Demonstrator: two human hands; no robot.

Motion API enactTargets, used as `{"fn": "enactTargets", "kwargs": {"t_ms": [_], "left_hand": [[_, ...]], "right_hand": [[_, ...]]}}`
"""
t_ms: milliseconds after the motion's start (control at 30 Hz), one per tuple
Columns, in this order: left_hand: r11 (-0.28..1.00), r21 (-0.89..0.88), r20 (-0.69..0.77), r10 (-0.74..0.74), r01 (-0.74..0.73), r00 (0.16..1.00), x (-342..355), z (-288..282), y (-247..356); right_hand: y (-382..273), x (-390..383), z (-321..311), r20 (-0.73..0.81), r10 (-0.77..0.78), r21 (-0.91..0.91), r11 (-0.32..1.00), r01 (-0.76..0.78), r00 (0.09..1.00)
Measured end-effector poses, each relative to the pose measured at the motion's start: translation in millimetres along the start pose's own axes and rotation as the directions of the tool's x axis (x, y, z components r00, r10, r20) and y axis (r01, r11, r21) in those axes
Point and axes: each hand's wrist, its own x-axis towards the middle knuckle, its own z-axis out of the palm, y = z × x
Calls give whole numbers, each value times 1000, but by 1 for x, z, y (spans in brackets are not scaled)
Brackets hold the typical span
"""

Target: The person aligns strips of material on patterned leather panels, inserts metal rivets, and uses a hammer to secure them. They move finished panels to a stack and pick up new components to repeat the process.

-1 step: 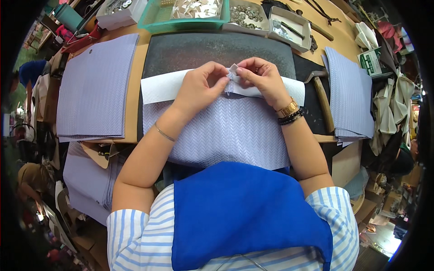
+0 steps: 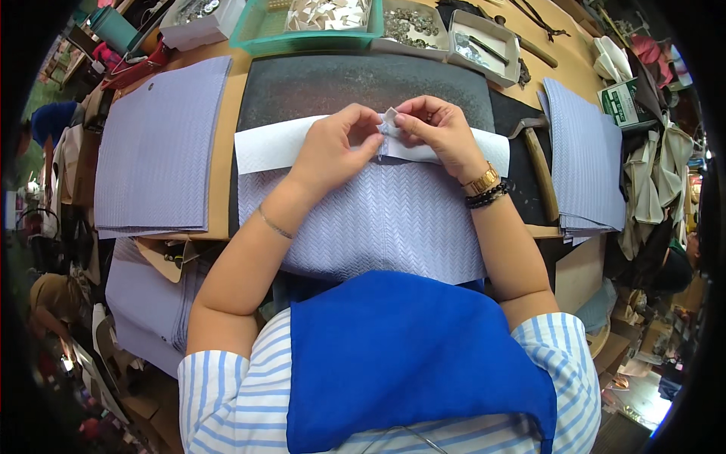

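Note:
A lavender herringbone panel (image 2: 382, 219) lies in front of me, with a white band (image 2: 268, 147) along its far edge on a dark mat (image 2: 363, 83). Near the band's middle, at the seam, my right hand (image 2: 437, 130) pinches a small pale grey piece (image 2: 391, 116) between thumb and finger. My left hand (image 2: 336, 147) is curled at the same seam, fingertips close to the piece; what they grip is hidden. A hammer (image 2: 541, 163) lies just right of the panel.
Stacks of lavender panels sit left (image 2: 159, 159) and right (image 2: 582, 159). A green tray (image 2: 253, 30) and boxes of small parts (image 2: 484, 49) line the back. Cream fabric pieces (image 2: 643, 189) hang at far right. Other people (image 2: 53, 303) are at the far left.

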Motion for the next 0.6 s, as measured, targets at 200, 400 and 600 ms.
{"fn": "enactTargets", "kwargs": {"t_ms": [200,400,600], "left_hand": [[974,160,86,147,-160,985,-3,-9,0],[994,74,53,80,-84,995,-1,-7,2],[997,73,22,31,-33,999,1,-5,3]], "right_hand": [[-7,-3,8,78,40,-211,977,-23,996],[-5,-1,12,58,6,-353,935,15,998],[-9,-2,13,57,8,-425,905,17,998]]}}
